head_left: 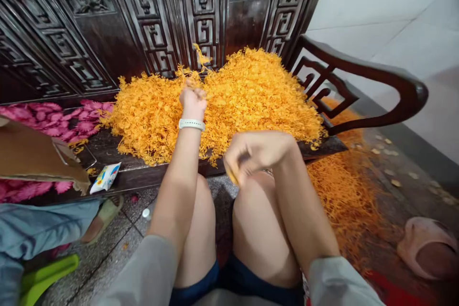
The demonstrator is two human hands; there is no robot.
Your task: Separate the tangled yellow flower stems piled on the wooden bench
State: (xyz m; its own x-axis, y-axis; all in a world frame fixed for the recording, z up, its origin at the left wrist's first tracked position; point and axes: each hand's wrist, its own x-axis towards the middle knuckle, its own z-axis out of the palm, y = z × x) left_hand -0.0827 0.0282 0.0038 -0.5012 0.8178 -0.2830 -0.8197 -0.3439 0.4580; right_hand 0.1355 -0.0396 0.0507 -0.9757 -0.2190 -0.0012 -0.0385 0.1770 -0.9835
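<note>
The dark wooden worktop [104, 149] carries a broad heap of yellow-orange strands [265, 93], pink pieces [55, 122] toward the left, and a small white-and-blue packet [105, 178] at its front edge.

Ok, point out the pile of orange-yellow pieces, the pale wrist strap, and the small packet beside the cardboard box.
Pile of orange-yellow pieces [254, 98]: head view, middle of its right mound.
Pale wrist strap [191, 125]: head view, its perforated band.
Small packet [106, 178]: head view, its printed face.

No lettering, brand or number could be read anywhere in the frame. Coloured print was seen on the small white packet [105, 178] at the left of the frame, below mid-height, but was shown too small to be made out.
</note>
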